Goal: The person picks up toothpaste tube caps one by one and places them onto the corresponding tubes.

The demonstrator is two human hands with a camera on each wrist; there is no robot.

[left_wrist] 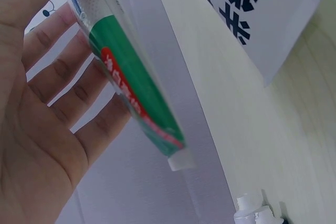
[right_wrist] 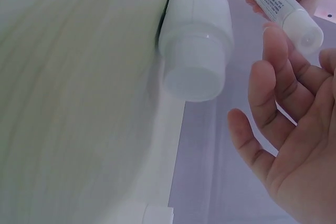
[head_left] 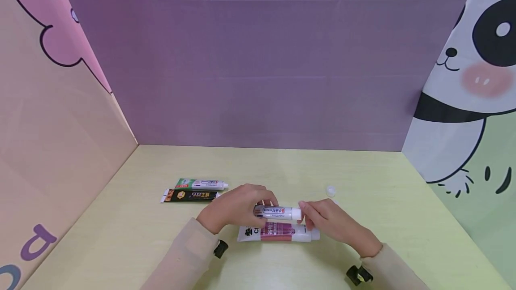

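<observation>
My left hand (head_left: 242, 205) holds a small white and green toothpaste tube (left_wrist: 134, 72) between thumb and fingers, raised over the table with its white end pointing right. Close to that end is my right hand (head_left: 332, 220), its thumb and fingertips right beside it. In the right wrist view, the right fingers (right_wrist: 262, 82) are loosely bent and spread, not closed round the tube. Below the held tube lies a larger white and pink toothpaste tube (head_left: 278, 232), its white cap (right_wrist: 194, 66) toward the right hand.
On the table's left side lie a green and white tube (head_left: 201, 184) and a black tube (head_left: 191, 195), side by side. A small round white piece (head_left: 330, 191) sits beyond the right hand. A purple backdrop (head_left: 266, 66) rises behind the table, with printed panels at both sides.
</observation>
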